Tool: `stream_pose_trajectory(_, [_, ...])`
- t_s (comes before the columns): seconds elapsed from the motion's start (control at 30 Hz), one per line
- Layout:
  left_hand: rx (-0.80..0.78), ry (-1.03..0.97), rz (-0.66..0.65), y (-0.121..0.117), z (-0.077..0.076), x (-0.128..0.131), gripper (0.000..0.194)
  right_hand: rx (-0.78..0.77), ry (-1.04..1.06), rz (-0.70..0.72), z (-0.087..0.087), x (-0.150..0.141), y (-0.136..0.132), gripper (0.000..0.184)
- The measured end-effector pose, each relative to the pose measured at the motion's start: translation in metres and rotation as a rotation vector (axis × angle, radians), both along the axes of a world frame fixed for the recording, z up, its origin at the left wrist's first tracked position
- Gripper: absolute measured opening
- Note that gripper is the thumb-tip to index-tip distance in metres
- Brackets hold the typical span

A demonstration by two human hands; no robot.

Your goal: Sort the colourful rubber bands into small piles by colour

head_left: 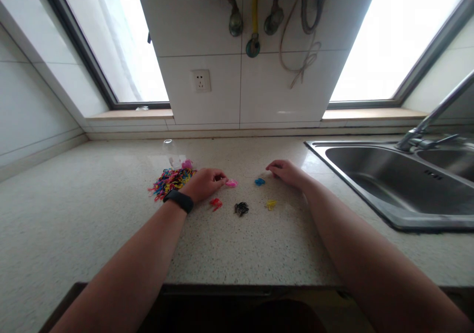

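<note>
Small elastic bands lie in colour groups on the speckled countertop [222, 254]. My left hand [205, 183], with a black band on its wrist, pinches at the edge of the pink bands [231, 183]. Beside its wrist spreads a mixed multicoloured heap of bands [168, 182], partly covered by the hand. Nearer to me are red bands [216, 204], black bands [241, 209] and yellow bands [271, 205]. My right hand [284, 171] rests on the counter with fingers loosely stretched out, just right of the blue bands [259, 181] and apart from them. It holds nothing visible.
A clear plastic container [169, 150] and a pink item [187, 164] are behind the mixed heap. To the right, a steel sink [355, 175] with a faucet [411, 138] is set into the counter. The tiled wall has a socket [201, 80] and pipes.
</note>
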State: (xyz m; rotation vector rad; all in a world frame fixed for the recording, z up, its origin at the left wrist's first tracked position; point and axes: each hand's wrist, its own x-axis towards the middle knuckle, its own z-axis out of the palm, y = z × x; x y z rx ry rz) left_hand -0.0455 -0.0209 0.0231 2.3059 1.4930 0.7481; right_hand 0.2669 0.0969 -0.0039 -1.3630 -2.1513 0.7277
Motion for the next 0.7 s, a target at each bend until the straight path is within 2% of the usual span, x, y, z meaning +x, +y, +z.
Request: stream_pose_trajectory(0.7, [-0.006, -0.017, 0.003, 0.0017, -0.0025, -0.0024, 0.03, 0.005, 0.001, 0.006, 0.0001, 0.0007, -0.0005, 0.029])
